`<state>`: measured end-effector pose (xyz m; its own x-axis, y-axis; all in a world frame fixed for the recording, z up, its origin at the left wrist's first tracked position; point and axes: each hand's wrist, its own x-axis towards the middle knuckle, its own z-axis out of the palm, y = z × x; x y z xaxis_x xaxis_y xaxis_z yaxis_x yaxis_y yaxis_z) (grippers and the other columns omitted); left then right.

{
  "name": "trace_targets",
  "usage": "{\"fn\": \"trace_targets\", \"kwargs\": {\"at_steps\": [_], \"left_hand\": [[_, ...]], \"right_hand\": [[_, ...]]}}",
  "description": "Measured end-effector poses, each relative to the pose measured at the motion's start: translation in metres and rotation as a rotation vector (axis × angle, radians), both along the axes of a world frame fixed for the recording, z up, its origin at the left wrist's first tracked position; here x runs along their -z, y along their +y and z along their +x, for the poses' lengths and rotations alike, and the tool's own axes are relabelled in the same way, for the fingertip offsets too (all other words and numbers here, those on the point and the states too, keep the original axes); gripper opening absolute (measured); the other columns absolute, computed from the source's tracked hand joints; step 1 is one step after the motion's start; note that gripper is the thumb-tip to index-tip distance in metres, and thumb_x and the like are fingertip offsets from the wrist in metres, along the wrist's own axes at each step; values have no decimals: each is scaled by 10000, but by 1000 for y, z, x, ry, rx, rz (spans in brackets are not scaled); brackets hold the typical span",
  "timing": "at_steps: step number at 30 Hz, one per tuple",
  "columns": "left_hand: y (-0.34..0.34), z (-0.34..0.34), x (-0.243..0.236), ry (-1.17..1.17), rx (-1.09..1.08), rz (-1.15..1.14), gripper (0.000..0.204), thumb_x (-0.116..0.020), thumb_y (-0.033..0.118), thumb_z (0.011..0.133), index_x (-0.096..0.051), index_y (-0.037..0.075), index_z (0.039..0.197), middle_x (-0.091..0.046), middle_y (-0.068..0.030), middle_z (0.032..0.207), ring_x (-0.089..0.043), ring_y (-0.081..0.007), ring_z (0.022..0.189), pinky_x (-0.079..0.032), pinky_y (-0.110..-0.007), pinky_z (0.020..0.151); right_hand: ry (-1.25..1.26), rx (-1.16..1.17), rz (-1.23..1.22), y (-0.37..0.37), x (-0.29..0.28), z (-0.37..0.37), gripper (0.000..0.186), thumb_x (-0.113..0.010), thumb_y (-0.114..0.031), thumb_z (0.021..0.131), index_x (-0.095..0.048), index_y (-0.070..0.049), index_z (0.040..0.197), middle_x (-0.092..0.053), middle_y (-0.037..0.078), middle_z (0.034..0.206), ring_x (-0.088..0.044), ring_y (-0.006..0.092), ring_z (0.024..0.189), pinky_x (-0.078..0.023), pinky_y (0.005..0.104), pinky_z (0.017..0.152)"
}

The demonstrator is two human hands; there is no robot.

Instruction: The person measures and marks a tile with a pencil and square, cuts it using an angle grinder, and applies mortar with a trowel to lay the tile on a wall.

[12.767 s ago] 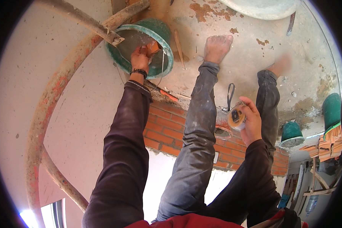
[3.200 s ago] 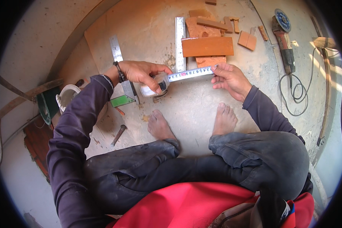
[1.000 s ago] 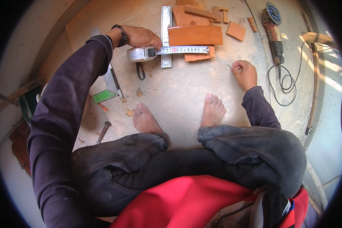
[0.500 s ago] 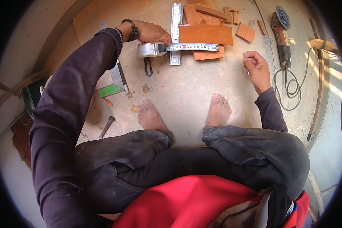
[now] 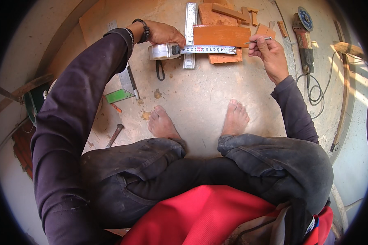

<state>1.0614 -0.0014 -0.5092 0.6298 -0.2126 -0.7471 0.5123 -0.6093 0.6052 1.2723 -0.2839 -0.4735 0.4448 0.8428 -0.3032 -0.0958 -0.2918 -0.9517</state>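
Note:
My left hand (image 5: 166, 33) is closed at the mouth of a tape measure (image 5: 164, 52), its fingertips down by the drawn-out blade. The blade (image 5: 216, 50) runs rightward along the near edge of a curved orange-brown clay tile (image 5: 221, 36). Beneath its left part lies a silver metal bar (image 5: 189, 24), pointing away from me. The tile rests on reddish clay slabs (image 5: 225, 58). Just off the tile's right end, my right hand (image 5: 270, 55) pinches a thin grey pencil-like stick (image 5: 267, 38), its tip pointing left to the tile's edge.
At the right lies an angle grinder (image 5: 303, 45) with its looped cord (image 5: 316, 96). Small clay offcuts (image 5: 265, 30) sit beyond my right hand. A green-handled square (image 5: 119, 95) and a hammer (image 5: 115, 135) lie left of my bare feet (image 5: 164, 122).
My right hand has moved up and left to the tile's right end, turning the stick level with its tip leftward. The left hand and tape measure have hardly moved.

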Motion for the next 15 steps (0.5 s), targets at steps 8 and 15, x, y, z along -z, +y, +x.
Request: {"fn": "trace_targets", "kwargs": {"at_steps": [8,15], "left_hand": [[-1,1,-3,-2,3,27,421,-458,439,973,-625,163,1244,-643,-29,1132,-604,-148,967,-539,-324,808],[1,1,-4,-45,72,42,427,-420,430,983,-615,161,1251,-636,-37,1151,-590,-166,998,-553,-343,790]], "right_hand": [[-324,-141,-6,26,20,-9,91,-592,-114,970,-626,-35,997,-659,29,836,-626,102,786,-530,256,746],[-437,-236,-99,31,21,-3,105,-615,-137,960,-623,-33,948,-670,33,819,-631,99,748,-519,265,705]]}}
